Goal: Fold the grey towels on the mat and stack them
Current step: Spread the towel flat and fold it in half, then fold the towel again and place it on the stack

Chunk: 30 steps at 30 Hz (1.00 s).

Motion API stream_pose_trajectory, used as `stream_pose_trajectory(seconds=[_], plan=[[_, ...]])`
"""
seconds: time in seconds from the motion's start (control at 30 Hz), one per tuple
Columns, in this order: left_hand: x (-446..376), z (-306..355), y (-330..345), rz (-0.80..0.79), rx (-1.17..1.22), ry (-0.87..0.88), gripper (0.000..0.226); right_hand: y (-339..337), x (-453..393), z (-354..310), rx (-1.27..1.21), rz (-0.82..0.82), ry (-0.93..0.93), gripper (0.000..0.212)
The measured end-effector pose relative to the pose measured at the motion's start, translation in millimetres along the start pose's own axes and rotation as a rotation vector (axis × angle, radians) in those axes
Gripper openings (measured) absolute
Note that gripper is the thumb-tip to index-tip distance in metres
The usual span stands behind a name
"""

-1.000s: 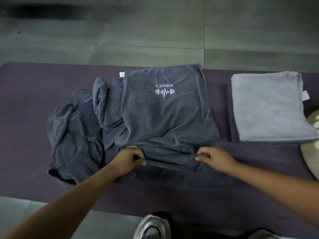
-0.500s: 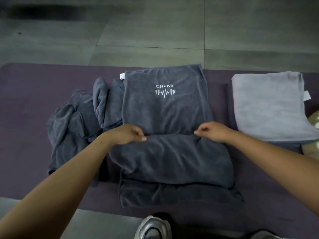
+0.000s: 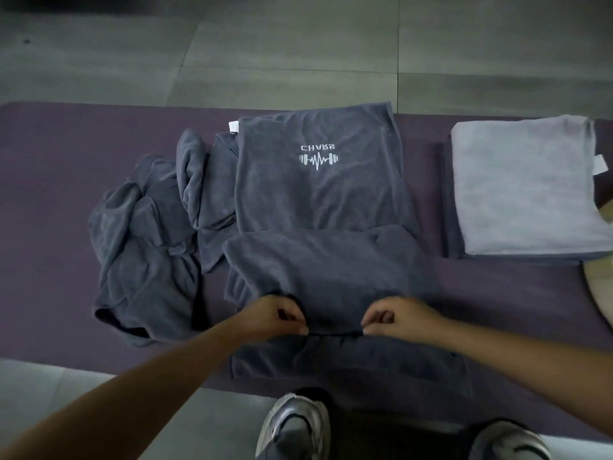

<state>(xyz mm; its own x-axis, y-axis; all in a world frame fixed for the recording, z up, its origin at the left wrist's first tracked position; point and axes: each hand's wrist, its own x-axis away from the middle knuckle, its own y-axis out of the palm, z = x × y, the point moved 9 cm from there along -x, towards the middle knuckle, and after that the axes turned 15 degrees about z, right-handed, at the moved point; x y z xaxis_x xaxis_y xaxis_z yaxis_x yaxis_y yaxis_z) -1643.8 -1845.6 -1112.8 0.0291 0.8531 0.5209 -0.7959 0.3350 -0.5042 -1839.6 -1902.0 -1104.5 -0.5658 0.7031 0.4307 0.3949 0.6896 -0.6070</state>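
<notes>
A dark grey towel [image 3: 318,200] with a white logo lies in the middle of the purple mat [image 3: 49,194], partly folded over itself. My left hand [image 3: 275,318] and my right hand [image 3: 394,318] each pinch a fold line near the towel's near edge, close together. Several crumpled dark grey towels [image 3: 142,247] lie in a heap to the left. At the right sits a stack of folded towels [image 3: 524,190], the light grey one on top of darker ones.
Grey floor tiles [image 3: 298,44] stretch beyond the mat. A pale round object [image 3: 600,287] pokes in at the right edge beside the stack. My shoes [image 3: 293,426] stand at the mat's near edge.
Both hands carried the towel's near part forward over the middle, then came back toward me and now pinch a fold line near the towel's near edge.
</notes>
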Motion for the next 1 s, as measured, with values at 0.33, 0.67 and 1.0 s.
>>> stream_pose_trajectory(seconds=[0.33,0.67,1.0], plan=[[4.6,-8.9,18.2,0.042,-0.381,0.037,0.019,34.3,7.9,9.4,0.224,0.063,-0.075,0.026],[-20.6,15.7,-38.3,0.047,-0.058,-0.042,0.016,-20.6,-33.7,0.6,-0.108,0.168,0.087,0.017],[-45.7,39.9,-91.1,0.018,-0.135,-0.164,0.038,-75.0,-60.3,-5.8,0.04,-0.074,0.19,0.042]])
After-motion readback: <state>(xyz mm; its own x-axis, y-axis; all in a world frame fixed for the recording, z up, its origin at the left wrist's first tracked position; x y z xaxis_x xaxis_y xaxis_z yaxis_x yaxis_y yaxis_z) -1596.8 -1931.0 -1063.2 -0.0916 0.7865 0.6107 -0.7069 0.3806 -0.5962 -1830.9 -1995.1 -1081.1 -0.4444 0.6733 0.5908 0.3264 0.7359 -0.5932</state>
